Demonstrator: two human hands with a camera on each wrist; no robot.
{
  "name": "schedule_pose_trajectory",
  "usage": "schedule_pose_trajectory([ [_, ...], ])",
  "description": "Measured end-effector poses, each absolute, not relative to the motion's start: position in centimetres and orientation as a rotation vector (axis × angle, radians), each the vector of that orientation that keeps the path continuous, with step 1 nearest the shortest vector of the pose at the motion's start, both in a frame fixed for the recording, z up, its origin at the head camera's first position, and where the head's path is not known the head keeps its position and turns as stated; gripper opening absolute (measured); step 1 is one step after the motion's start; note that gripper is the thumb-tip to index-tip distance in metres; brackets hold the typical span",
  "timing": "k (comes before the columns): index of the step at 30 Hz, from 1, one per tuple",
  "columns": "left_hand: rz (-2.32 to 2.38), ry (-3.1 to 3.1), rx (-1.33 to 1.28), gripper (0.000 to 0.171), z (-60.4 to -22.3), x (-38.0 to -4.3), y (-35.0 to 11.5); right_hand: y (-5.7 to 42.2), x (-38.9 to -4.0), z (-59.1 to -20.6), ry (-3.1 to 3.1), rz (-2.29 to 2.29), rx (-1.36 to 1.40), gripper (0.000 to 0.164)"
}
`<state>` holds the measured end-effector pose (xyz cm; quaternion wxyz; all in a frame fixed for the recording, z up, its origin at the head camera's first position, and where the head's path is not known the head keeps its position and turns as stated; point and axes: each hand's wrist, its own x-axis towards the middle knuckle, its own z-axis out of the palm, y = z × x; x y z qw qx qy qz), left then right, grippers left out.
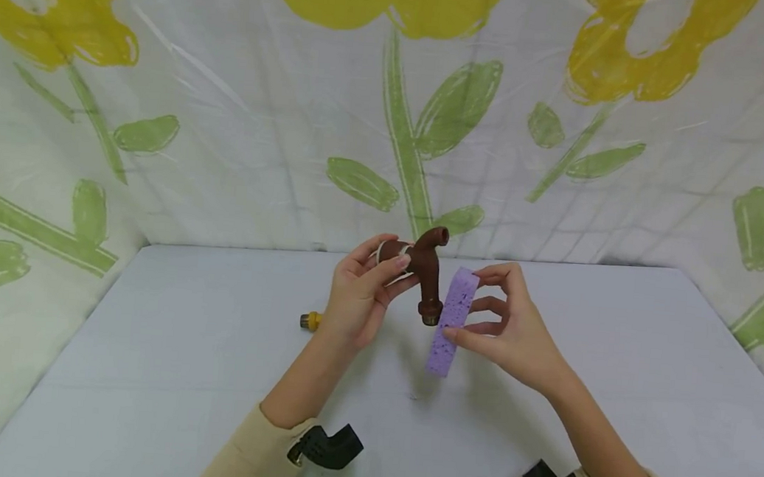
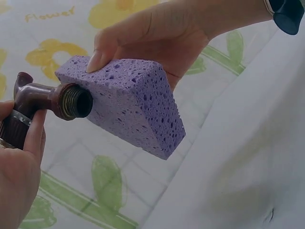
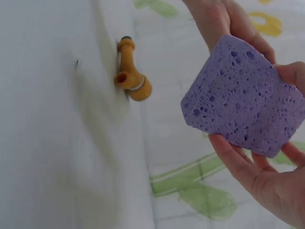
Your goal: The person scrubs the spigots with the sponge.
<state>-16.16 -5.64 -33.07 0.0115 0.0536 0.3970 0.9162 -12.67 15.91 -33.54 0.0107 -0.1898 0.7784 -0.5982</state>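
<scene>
A brown plastic-looking tap (image 1: 427,275) is in my left hand (image 1: 357,292), which grips it round the ribbed inlet end, thumb on the near side. Its threaded spout points down in the head view. My right hand (image 1: 520,337) pinches a purple porous sponge (image 1: 454,310) by its edges, thumb against fingers. In the left wrist view the sponge (image 2: 138,102) stands close beside the tap's threaded mouth (image 2: 78,101); whether they touch I cannot tell. The sponge (image 3: 243,98) hides the brown tap in the right wrist view. Both things are held above the table.
A yellow-orange tap (image 3: 133,78) lies on the white table (image 1: 168,342), partly hidden behind my left hand in the head view. Behind the table hangs a white sheet (image 1: 229,146) with painted yellow flowers. Dark devices (image 1: 334,448) sit at both wrists.
</scene>
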Motion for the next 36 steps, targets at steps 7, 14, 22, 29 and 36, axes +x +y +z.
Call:
schedule_pose_trajectory([
  [7, 2.883, 1.238, 0.133, 0.029, -33.0, -16.3, -5.6, 15.6, -12.3, -33.4, 2.38, -1.883, -0.657, 0.074],
  [14, 2.85, 1.225, 0.225, 0.034, -32.8, -16.1, -5.8, 15.8, -12.6, -33.4, 2.446, -1.891, -0.616, 0.073],
  [22, 2.823, 1.215, 0.279, 0.037, -33.2, -16.2, -5.8, 16.0, -12.5, -33.3, 2.466, -1.832, -0.697, 0.074],
  [29, 2.788, 1.213, 0.45, 0.05, -33.7, -16.3, -6.0, 16.1, -12.6, -33.1, 2.522, -1.772, -0.659, 0.07],
  [36, 2.703, 1.213, 0.457, 0.052, -34.4, -16.5, -6.4, 16.2, -12.6, -33.2, 2.505, -1.793, -0.676, 0.066],
])
